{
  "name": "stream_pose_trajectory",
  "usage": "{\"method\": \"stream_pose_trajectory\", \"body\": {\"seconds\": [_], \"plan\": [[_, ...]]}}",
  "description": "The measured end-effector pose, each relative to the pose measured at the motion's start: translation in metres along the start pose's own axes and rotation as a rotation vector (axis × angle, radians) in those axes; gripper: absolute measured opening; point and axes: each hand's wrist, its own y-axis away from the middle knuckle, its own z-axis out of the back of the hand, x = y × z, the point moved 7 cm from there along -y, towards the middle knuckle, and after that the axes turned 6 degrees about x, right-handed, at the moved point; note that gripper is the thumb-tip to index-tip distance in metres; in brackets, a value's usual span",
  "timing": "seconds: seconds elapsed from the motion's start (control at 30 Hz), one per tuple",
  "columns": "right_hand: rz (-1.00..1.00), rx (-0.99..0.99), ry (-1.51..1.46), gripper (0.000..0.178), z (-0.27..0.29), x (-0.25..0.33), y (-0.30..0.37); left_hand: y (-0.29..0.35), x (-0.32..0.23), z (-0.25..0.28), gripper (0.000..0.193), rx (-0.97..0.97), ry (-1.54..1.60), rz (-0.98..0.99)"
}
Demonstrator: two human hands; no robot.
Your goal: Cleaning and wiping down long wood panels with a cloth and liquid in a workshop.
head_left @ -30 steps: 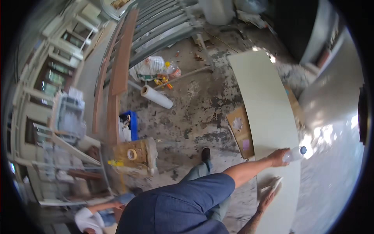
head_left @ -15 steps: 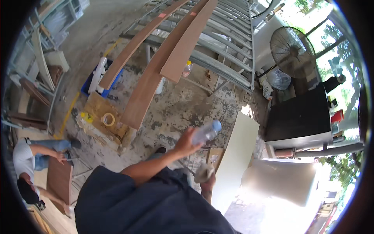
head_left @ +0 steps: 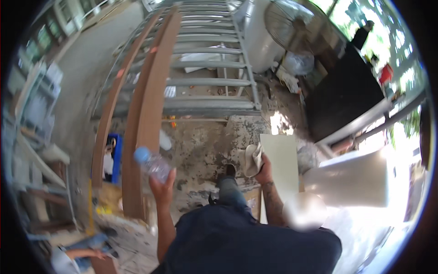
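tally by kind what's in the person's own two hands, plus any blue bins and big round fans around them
Bottle: 1, in the left hand
Cloth: 1, in the right hand
Blue bin: 1
Round fan: 1
Total: 4

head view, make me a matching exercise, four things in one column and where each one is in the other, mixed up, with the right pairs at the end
Things
1. bottle
2. tub
3. cloth
4. fan

Places
A. seen between brown boards
B. near the top edge, right of the rack
C. in the left hand
D. in the right hand

Right pairs: 1-C, 2-A, 3-D, 4-B
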Motion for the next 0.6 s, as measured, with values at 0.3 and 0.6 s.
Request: {"method": "stream_pose_trajectory", "body": {"seconds": [0.3,0.6], "plan": [[0.300,-0.664,1.414,0.049,0.222,0.163,-0.008,-0.074,0.036,-0.072,0.038,-0.200,0.090,0.021],[0.046,-0.721,1.445,0.034,0.325,0.114,0.020,-0.184,0.009,-0.131,0.043,-0.052,-0.101,-0.018]]}}
